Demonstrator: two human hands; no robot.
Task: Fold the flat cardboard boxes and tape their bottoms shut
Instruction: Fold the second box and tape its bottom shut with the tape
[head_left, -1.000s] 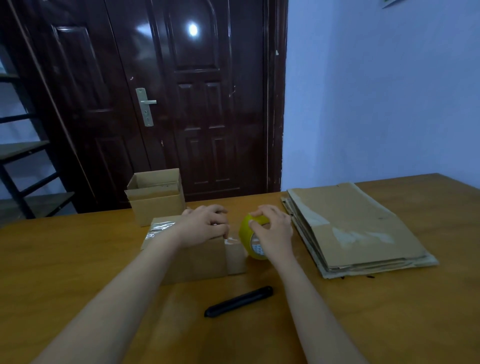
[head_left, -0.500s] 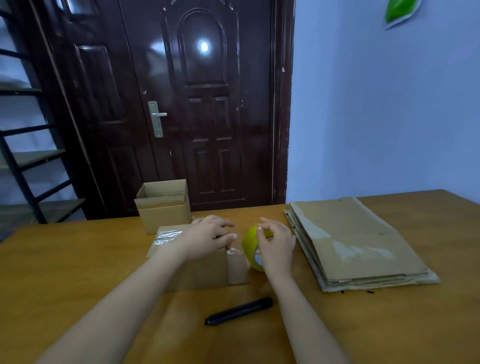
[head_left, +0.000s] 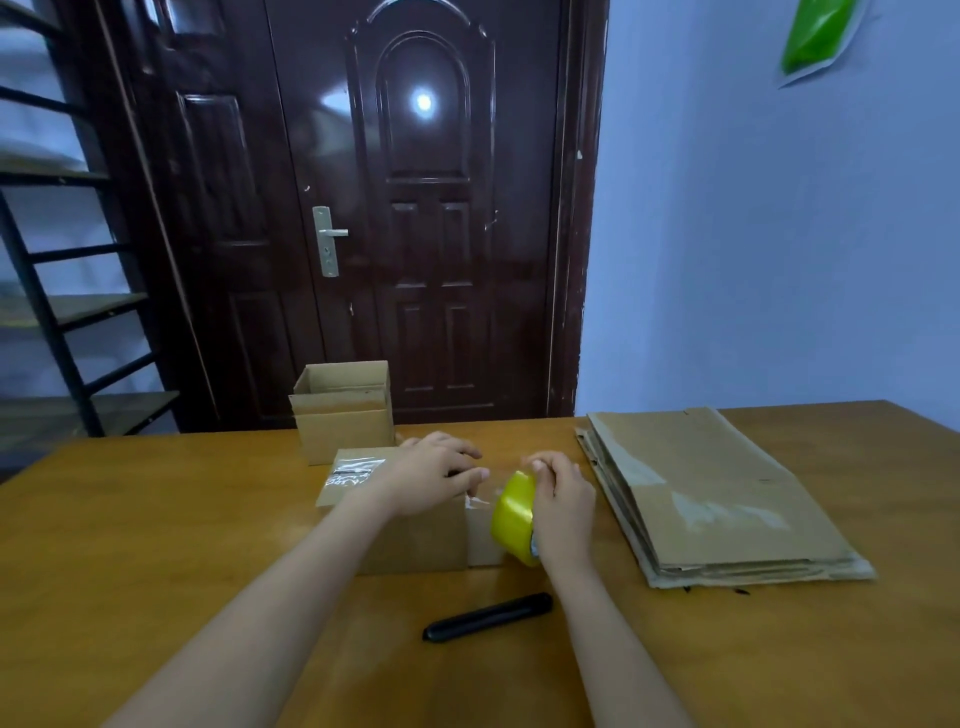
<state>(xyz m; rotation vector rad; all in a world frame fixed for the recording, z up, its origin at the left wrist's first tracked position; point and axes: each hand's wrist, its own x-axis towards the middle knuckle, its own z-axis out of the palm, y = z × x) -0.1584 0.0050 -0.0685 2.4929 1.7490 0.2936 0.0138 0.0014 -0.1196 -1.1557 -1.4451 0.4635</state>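
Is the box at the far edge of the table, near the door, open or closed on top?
Open: the far box stands upright, its inside walls showing.

Left hand (head_left: 426, 480) lies flat, fingers spread; right hand (head_left: 563, 504) curls, grip closed.

Dim indoor shot with a cool blue cast. One round glare spot on the glossy door (head_left: 423, 208), reflecting a light on the viewer's side. Weak sheen on the desk (head_left: 156, 545) near its front edge and on the tape patch on the stack of flat cardboard (head_left: 727, 514). Shadows soft and faint. Wide-angle bending tilts the shelf rack (head_left: 57, 291) at the left edge. Slight softness overall, no motion blur.
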